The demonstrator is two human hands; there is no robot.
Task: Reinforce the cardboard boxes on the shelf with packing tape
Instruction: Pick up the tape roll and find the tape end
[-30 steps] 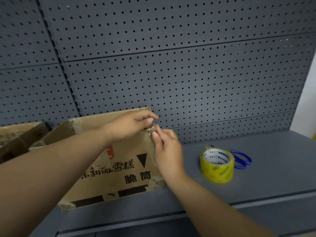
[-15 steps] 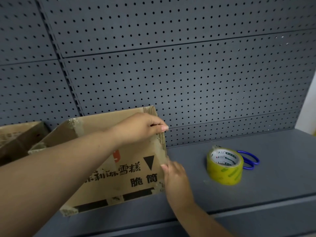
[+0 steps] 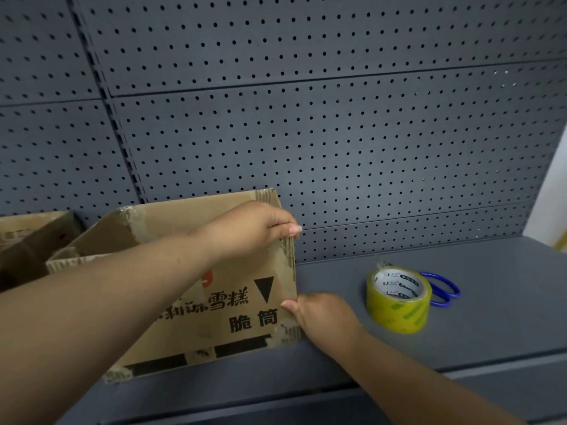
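Note:
An open cardboard box [image 3: 196, 326] with black printed characters stands on the grey shelf [image 3: 491, 338]. My left hand [image 3: 254, 228] grips the top of the box's near right corner, fingers curled over the rim. My right hand [image 3: 322, 314] presses flat against that same corner edge lower down, thumb on the front face, over a strip of clear tape that is hard to make out. A roll of yellowish packing tape [image 3: 399, 299] stands on the shelf to the right of the box, apart from both hands.
Blue-handled scissors [image 3: 441, 289] lie just behind the tape roll. A second cardboard box [image 3: 27, 237] sits at the far left. A grey pegboard wall [image 3: 337, 133] backs the shelf. The shelf's front edge runs below my right forearm.
My right hand slid down the box's corner edge from the top to near the bottom. My left hand shifted from pinching at the corner with the right hand to gripping the rim.

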